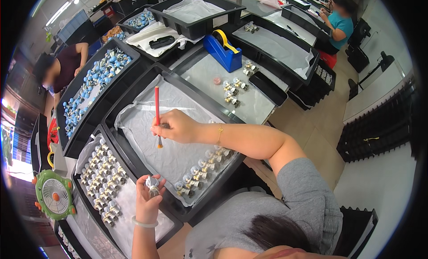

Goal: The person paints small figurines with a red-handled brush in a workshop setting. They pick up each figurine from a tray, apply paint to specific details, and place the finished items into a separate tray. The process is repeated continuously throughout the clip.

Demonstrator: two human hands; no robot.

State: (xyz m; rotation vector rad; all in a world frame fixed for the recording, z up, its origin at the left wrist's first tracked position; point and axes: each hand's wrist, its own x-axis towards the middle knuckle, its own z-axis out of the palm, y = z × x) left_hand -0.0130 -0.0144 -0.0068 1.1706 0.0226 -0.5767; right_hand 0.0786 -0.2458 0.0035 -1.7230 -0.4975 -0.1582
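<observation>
My left hand [146, 204] is closed around a small figurine [152, 182] with a pale silvery head, held upright near the front left corner of the paper-lined black tray [117, 147]. My right hand [180, 126] pinches a red-handled paintbrush [157, 101] over the middle of that tray. The brush stands nearly vertical, its yellowish tip pointing down, apart from the figurine. Along the tray's near right side runs a line of similar figurines [199, 166]. In the tray to the left, several rows of figurines [103, 172] stand on white paper.
A black tray of blue and white pieces [100, 74] lies at the far left. Beyond the middle tray are a blue tape dispenser [223, 53], a dark phone [268, 87] and a few figurines [232, 92]. A green fan [54, 194] stands left. Two other people [67, 63] [339, 29] sit farther off.
</observation>
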